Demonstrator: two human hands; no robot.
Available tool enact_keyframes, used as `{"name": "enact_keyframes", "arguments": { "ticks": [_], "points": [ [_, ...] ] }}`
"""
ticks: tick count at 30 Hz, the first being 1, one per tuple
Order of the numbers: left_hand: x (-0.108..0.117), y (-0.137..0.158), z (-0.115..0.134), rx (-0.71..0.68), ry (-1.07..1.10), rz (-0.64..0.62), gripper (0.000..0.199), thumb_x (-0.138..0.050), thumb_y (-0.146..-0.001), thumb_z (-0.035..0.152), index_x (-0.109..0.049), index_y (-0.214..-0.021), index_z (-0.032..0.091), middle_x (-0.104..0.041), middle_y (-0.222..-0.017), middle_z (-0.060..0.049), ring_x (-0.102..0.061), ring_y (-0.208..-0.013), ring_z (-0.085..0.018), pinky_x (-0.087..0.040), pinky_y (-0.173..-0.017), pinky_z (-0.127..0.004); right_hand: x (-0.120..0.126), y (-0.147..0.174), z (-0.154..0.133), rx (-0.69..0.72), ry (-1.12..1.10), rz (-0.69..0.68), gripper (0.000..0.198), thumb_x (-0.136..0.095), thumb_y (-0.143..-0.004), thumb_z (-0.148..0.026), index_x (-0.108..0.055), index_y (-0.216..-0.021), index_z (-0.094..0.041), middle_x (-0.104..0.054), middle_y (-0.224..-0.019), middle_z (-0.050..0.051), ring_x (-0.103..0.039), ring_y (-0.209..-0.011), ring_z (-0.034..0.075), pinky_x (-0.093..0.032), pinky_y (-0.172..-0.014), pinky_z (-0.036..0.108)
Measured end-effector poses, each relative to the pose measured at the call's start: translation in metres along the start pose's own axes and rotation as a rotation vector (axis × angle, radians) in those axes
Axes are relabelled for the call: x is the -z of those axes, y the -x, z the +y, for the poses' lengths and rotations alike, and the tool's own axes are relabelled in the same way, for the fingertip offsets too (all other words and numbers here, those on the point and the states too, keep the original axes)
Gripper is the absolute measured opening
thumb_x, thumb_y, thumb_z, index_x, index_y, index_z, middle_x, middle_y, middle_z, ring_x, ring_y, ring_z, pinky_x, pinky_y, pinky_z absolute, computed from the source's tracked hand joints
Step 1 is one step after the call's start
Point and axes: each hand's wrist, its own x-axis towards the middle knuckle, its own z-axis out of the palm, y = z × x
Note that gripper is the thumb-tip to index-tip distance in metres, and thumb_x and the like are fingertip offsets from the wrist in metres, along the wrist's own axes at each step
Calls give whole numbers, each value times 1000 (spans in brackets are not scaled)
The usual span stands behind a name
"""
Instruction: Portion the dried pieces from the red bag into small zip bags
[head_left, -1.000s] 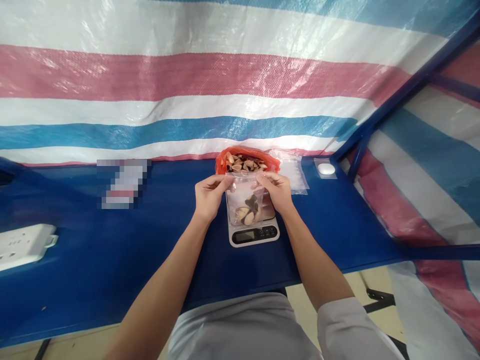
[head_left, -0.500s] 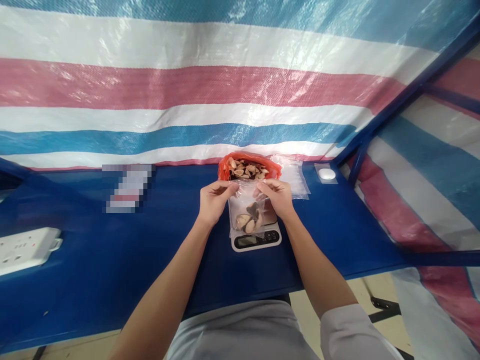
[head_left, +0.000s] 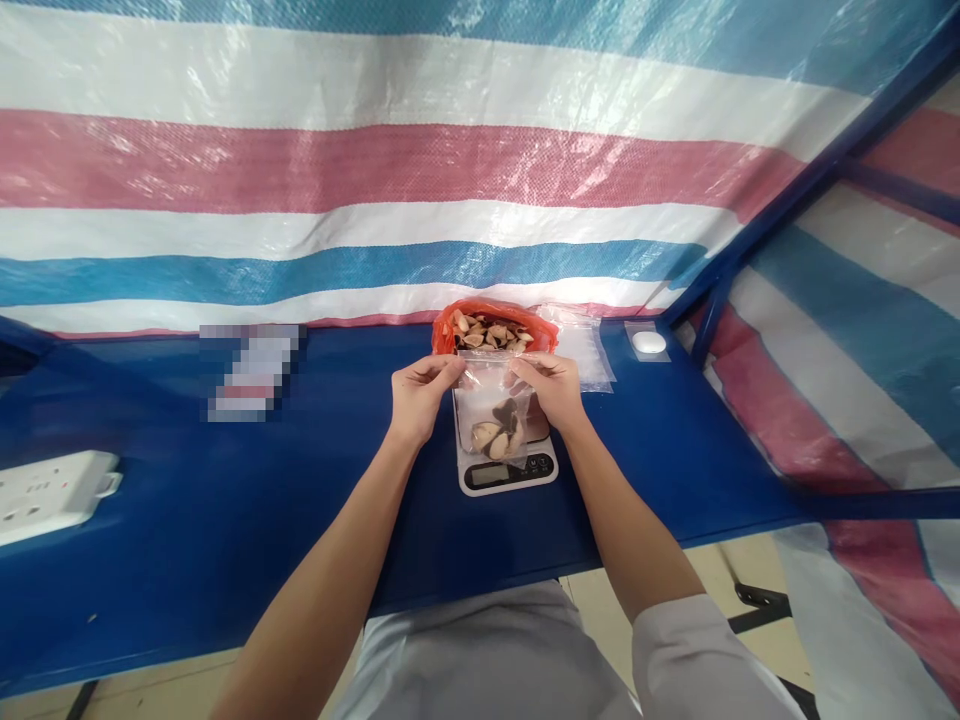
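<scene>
A clear zip bag [head_left: 487,400] hangs upright between my two hands, with several pale, dark-edged dried slices [head_left: 496,438] in its bottom. My left hand [head_left: 421,395] pinches the top left corner of the bag between thumb and fingers. At the top right corner, my right hand [head_left: 551,385] pinches the bag the same way. Under and behind the bag is a white kitchen scale [head_left: 510,478], its plate partly covered by the bag and its display too faint to read. Just beyond my fingers, an open red plastic bag [head_left: 442,328] holds many more such slices.
Flat clear bags [head_left: 589,355] lie right of the red bag. Farther right is a small clear packet with a white round item [head_left: 649,343]. A white power strip [head_left: 52,495] sits at the left on the blue table [head_left: 300,520]. Striped sheeting [head_left: 375,170] walls the back.
Both hands keep their pinch on the zip bag's top corners. The bag has barely shifted over the scale, and the whole view has moved slightly.
</scene>
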Motion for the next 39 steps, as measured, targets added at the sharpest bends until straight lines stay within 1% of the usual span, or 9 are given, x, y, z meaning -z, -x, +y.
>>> {"name": "enact_keyframes", "arguments": {
  "ticks": [5, 9, 14, 18, 21, 27, 30, 35, 39],
  "points": [
    [-1, 0, -3, -28, -39, -4, 29, -86, -68, 45, -76, -73, 17, -72, -72, -2, -62, -61, -13, -52, -64, -26, -1, 0, 1, -22, -26, -2, 29, -78, -73, -49, -74, -72, -21, -69, -62, -1, -64, -55, 14, -58, -53, 27],
    [-2, 0, -4, -67, -65, 15, 30, -85, -68, 46, -76, -74, 18, -73, -72, -3, -63, -61, -13, -53, -65, -26, -2, 1, 0, -24, -33, -68, 27, -76, -76, -48, -75, -77, -21, -71, -67, 0, -66, -61, 15, -57, -52, 26],
    [-2, 1, -3, -73, -82, -15, 25, -85, -70, 41, -76, -73, 18, -73, -72, -3, -64, -64, -14, -53, -66, -26, -3, 2, 2, -10, -19, -66, 27, -76, -77, -47, -75, -72, -21, -69, -65, 0, -63, -59, 14, -58, -52, 27],
    [-4, 2, -2, -2, -93, -34, 29, -88, -65, 43, -77, -74, 17, -74, -72, -4, -66, -64, -16, -54, -66, -28, -3, 2, 2, -13, 28, -43, 28, -76, -75, -49, -76, -72, -21, -70, -64, 0, -63, -56, 14, -57, -52, 28],
    [-5, 3, -2, 25, -94, -44, 31, -89, -63, 43, -78, -74, 17, -74, -72, -4, -66, -63, -17, -55, -66, -30, -3, 3, 1, -20, 47, -53, 29, -77, -75, -49, -76, -72, -20, -70, -64, 1, -64, -55, 15, -57, -53, 28],
    [-5, 3, -2, -4, -97, -69, 28, -88, -66, 43, -80, -78, 19, -76, -78, -5, -68, -68, -17, -56, -71, -31, 1, 3, 2, -15, 54, -82, 29, -76, -76, -50, -76, -77, -21, -71, -67, 1, -65, -59, 16, -56, -53, 29],
    [-5, 4, -1, -38, -103, -52, 26, -88, -65, 41, -81, -77, 20, -77, -79, -5, -69, -70, -18, -57, -73, -31, 3, 2, 3, 14, 60, -93, 27, -76, -77, -48, -76, -75, -21, -72, -68, 1, -66, -61, 16, -56, -55, 29],
    [-3, 5, -1, -57, -139, -40, 23, -87, -65, 40, -81, -76, 21, -77, -79, -5, -70, -72, -20, -58, -74, -33, 7, 1, 6, 34, 66, -70, 22, -77, -77, -44, -76, -75, -22, -72, -67, 0, -66, -60, 16, -55, -56, 28],
    [-5, 7, 0, -49, -143, -44, 26, -87, -65, 42, -80, -75, 19, -77, -76, -5, -69, -70, -20, -57, -72, -33, 7, 3, 8, 69, 91, -40, 21, -77, -77, -42, -75, -69, -22, -71, -64, 0, -65, -59, 15, -54, -59, 29]
  ]
}}
